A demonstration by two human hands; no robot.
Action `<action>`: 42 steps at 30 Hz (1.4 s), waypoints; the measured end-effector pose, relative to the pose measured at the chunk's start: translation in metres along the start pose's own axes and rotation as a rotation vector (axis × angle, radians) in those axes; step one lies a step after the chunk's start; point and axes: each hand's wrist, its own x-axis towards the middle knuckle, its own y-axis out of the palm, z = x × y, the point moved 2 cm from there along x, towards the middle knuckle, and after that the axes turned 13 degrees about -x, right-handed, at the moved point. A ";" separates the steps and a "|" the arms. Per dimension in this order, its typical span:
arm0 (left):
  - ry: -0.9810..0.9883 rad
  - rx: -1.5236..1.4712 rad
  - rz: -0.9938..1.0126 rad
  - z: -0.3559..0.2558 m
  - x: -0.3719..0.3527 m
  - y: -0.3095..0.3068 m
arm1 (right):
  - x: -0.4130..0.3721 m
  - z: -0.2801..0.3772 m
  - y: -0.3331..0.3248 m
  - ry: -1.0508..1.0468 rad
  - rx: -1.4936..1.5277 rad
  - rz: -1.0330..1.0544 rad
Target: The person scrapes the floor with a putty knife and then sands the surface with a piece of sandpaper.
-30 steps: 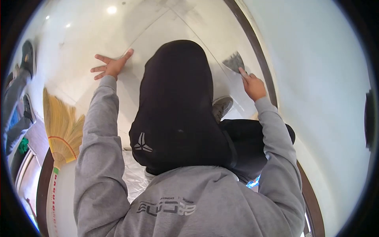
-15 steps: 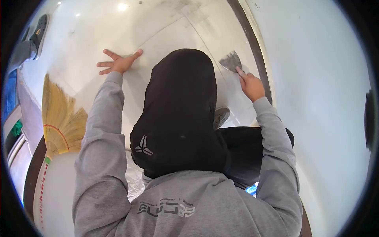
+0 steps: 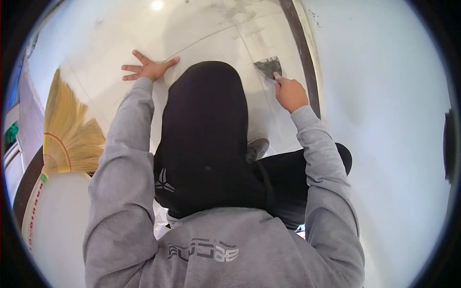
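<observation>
My right hand (image 3: 291, 93) is closed around the handle of a putty knife (image 3: 270, 66), whose wide, smeared blade points up and left over the pale tiled floor (image 3: 206, 24). The blade lies close to a tile joint; whether it touches the floor I cannot tell. On the upper left, my left hand (image 3: 151, 69) rests on the tiles with its fingers spread, holding nothing. My bent knee in black trousers (image 3: 206, 125) is between the two hands.
A straw broom (image 3: 67, 132) lies at the left beside my forearm. Dark trim (image 3: 306, 53) runs along the floor's right edge, below a pale wall (image 3: 379, 96). Grey smudges mark the tiles at the top. My shoe (image 3: 257, 149) shows beneath my leg.
The putty knife and my right hand have moved left and slightly up. My left hand stays spread, slightly higher in view. The other person's shoe at the upper left has left the view.
</observation>
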 end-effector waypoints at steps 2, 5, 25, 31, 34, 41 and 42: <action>0.016 -0.030 -0.007 -0.001 -0.003 0.000 | -0.009 -0.007 -0.003 -0.001 -0.042 0.024; 0.009 -0.008 0.003 -0.001 0.003 0.000 | -0.014 -0.007 -0.004 -0.010 -0.083 0.041; 0.060 -0.126 -0.029 0.007 -0.001 0.002 | -0.019 -0.015 0.007 -0.082 -0.055 0.005; 0.020 -0.111 -0.020 0.005 -0.001 0.003 | 0.024 0.016 0.006 -0.034 0.003 -0.088; 0.014 -0.105 -0.006 0.003 0.000 0.001 | 0.000 0.003 0.001 -0.065 -0.058 -0.019; 0.094 -0.092 -0.062 0.008 0.002 0.006 | 0.031 0.023 0.015 0.011 0.008 -0.058; 0.101 -0.085 -0.069 0.006 0.003 0.005 | 0.029 0.021 0.015 0.015 0.018 -0.063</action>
